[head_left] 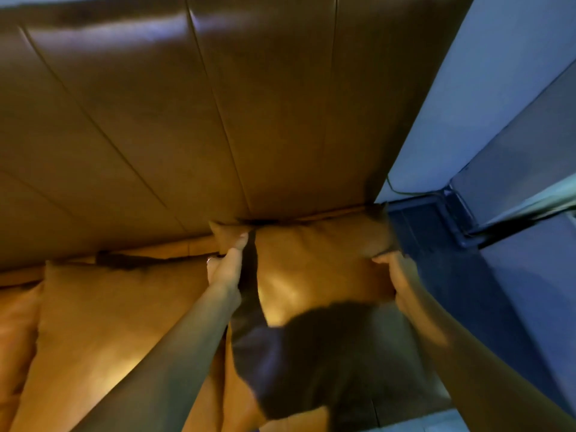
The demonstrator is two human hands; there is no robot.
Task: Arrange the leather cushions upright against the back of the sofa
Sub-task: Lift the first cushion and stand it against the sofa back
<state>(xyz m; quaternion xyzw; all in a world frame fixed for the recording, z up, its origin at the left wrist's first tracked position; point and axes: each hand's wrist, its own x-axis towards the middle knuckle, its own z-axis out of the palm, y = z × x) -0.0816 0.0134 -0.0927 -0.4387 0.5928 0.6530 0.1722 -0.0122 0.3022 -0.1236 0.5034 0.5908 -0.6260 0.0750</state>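
Both hands hold a square tan leather cushion (318, 269) at the right end of the sofa, its top edge touching the tall brown leather sofa back (193, 120), which is stitched into vertical panels. The left hand (229, 266) clasps the cushion's upper left corner, its grip pinched on the leather with the thumb along the edge. The right hand (394, 277) clamps the right edge, fingers curled round it. Just left stands a second tan leather cushion (118, 307), leaning against the sofa back, its right side crossed by the left forearm. A dark shadow covers the held cushion's lower part. To the right, close beside the cushion, rise a pale blue-grey wall (486, 73) and a dark ledge (452, 213) with a thin cable; the image there is blurred.
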